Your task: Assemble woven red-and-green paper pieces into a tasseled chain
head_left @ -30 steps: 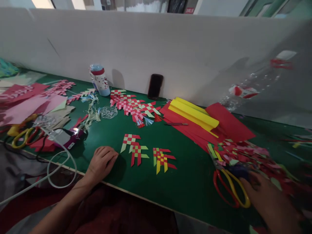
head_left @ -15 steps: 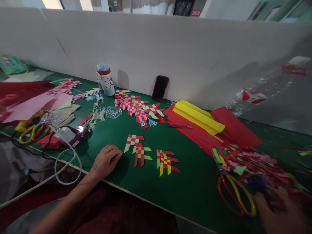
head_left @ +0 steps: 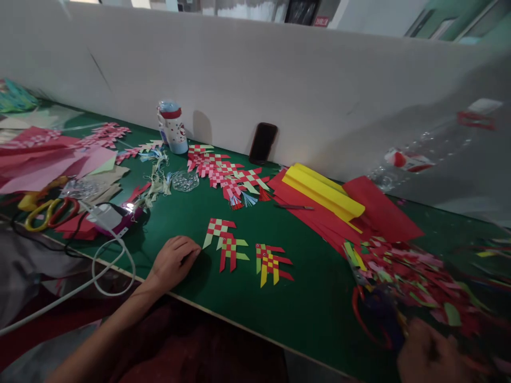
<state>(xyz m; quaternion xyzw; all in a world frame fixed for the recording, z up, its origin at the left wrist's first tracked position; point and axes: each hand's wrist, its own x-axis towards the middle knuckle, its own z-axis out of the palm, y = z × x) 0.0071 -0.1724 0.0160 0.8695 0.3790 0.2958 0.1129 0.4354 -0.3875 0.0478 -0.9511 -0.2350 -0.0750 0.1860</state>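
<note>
My left hand (head_left: 175,264) rests on the table near its front edge, fingers curled together with nothing in them. Just right of it lie two red and pale green woven paper fish (head_left: 229,250). Further right are a red-green and a red-yellow woven paper fish (head_left: 270,264), overlapping. At the lower right, my right hand (head_left: 433,351) is blurred, its fingers closed on a dark purple-blue bundle (head_left: 385,316) whose kind I cannot make out. That bundle covers part of the red and yellow handles of the scissors (head_left: 361,314).
Paper scraps (head_left: 423,282) are heaped at right, below red sheets (head_left: 383,207) and folded yellow paper (head_left: 323,194). A phone (head_left: 263,142) leans on the white partition. Finished fish (head_left: 223,173), a flask (head_left: 173,127), a white cable (head_left: 96,271) and a clear bottle (head_left: 423,154) are around.
My right hand has moved left with the dark bundle, which now overlaps the scissors' handles. My left hand and the woven fish stay in place.
</note>
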